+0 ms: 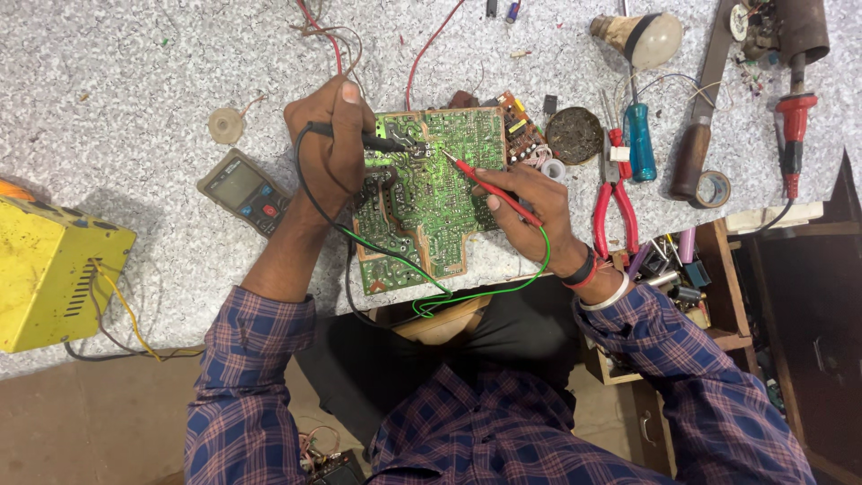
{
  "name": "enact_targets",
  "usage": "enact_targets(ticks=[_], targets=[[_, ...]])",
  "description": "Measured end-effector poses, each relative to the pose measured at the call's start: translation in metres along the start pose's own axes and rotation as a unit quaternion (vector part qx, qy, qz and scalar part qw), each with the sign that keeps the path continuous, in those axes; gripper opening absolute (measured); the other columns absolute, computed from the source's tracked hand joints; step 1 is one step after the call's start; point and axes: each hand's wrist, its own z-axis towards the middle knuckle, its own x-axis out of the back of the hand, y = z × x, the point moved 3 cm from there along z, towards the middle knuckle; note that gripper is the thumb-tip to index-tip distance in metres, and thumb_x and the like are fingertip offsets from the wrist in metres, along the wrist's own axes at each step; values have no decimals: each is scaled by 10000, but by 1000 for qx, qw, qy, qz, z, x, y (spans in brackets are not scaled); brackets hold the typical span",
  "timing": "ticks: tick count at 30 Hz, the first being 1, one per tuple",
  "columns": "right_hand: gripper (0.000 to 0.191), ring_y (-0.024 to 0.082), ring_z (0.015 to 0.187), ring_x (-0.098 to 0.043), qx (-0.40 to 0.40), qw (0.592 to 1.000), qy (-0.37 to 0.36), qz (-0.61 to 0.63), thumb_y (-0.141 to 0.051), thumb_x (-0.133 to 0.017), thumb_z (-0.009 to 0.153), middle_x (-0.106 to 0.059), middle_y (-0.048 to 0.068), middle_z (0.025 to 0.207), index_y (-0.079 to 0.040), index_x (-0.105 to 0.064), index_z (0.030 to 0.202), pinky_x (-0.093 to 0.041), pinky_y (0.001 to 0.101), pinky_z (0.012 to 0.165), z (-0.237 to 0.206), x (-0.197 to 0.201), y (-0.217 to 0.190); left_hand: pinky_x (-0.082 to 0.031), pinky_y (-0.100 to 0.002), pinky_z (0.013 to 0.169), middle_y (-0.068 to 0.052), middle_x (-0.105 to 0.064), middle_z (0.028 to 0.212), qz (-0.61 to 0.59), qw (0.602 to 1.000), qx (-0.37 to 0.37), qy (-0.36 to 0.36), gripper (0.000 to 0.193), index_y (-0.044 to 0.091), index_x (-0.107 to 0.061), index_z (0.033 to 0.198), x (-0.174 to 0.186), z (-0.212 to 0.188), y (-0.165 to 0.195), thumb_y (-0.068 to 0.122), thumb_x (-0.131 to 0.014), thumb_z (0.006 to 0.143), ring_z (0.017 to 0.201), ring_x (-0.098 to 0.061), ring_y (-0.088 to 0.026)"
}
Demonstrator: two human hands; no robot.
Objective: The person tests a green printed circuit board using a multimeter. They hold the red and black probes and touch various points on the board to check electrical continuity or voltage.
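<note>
Grey speckled stone bench (pixel 135 81), brown floor at lower left. Mid-frame, left hand (pixel 330 144) fingers pinch a black pen-shaped probe (pixel 377 141), right hand (pixel 530 202) fingers pinch a red one (pixel 489 187), both tips touching the green printed circuit board (pixel 431 193) at centre. Grey handheld multimeter (pixel 244 190) left of it; yellow metal box (pixel 49 274) far left.

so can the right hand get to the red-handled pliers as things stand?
Probably yes. The red-handled pliers lie on the bench just beside the right hand, nothing between them. But that hand holds the red probe, so it would need freeing first.
</note>
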Motion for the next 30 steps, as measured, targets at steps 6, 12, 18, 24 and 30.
enact_targets(ticks=[6, 12, 18, 24, 30], targets=[[298, 174, 803, -629, 8, 1000, -2, -2, -46, -668, 976, -775, 70, 1014, -19, -688, 1272, -494, 321, 747, 0, 0, -2, -424, -345, 585, -77, -577, 647, 1, 1000, -1, 0, 452, -9, -556, 746, 2, -1, 1, 215, -433, 1118, 574, -533, -163], [297, 171, 782, -620, -4, 1000, -4, -2, -46, -669, 971, -778, 70, 1004, -15, -691, 1266, -487, 320, 725, 0, -1, -1, -421, -345, 582, -75, -570, 644, 3, 1000, -8, 1, 453, -8, -560, 745, 1, -1, -1, 214, -434, 1119, 570, -524, -160], [291, 170, 820, -640, 0, 1000, -1, 3, -56, -667, 983, -774, 68, 1018, -22, -689, 1271, -502, 316, 749, 0, -1, -1, -421, -343, 578, -71, -572, 641, -1, 1000, -7, 3, 453, -7, -558, 743, 1, -1, -3, 213, -434, 1119, 566, -516, -156], [289, 172, 796, -628, -5, 1000, -4, -1, -53, -669, 976, -778, 70, 1009, -15, -694, 1261, -491, 317, 729, 0, -1, 0, -418, -343, 576, -77, -573, 645, -4, 1000, -7, 3, 453, -9, -559, 743, 1, -1, -3, 209, -434, 1119, 567, -519, -159], [287, 174, 839, -653, 0, 1000, -1, 4, -54, -664, 985, -771, 70, 1026, -19, -688, 1269, -510, 316, 763, 0, -1, -1, -426, -344, 576, -75, -577, 643, -3, 1000, -5, 1, 455, -9, -559, 745, 1, -1, -3, 212, -428, 1120, 566, -527, -159]])
